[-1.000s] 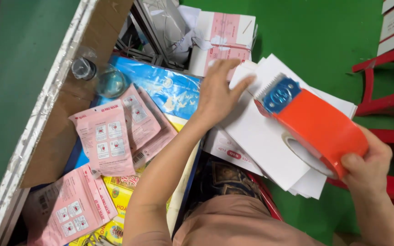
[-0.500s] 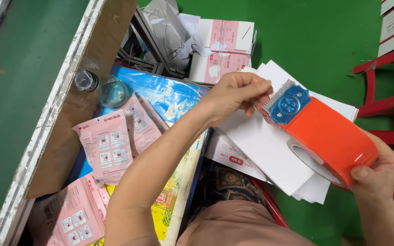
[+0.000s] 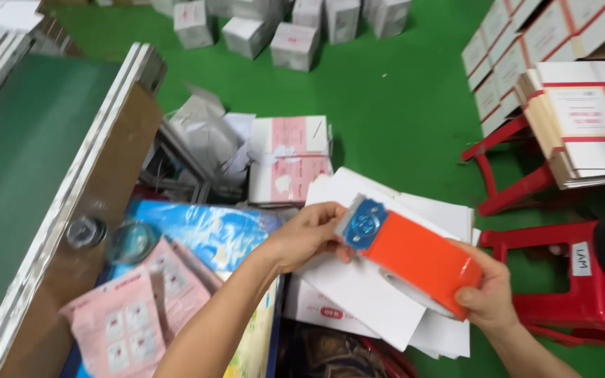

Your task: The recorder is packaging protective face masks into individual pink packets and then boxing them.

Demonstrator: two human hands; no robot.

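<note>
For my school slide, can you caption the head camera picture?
Two hands, left hand and right hand, grip an orange tape dispenser above white sheets.

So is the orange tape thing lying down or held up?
Held up. The right hand grips the orange tape dispenser above the white sheets; the left hand pinches its blue end.

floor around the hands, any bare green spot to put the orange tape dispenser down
Bare green floor lies between the small white boxes at top and the red stool at right. Crowded: white sheets under the dispenser, pink packets and pink-white boxes at left.
</note>
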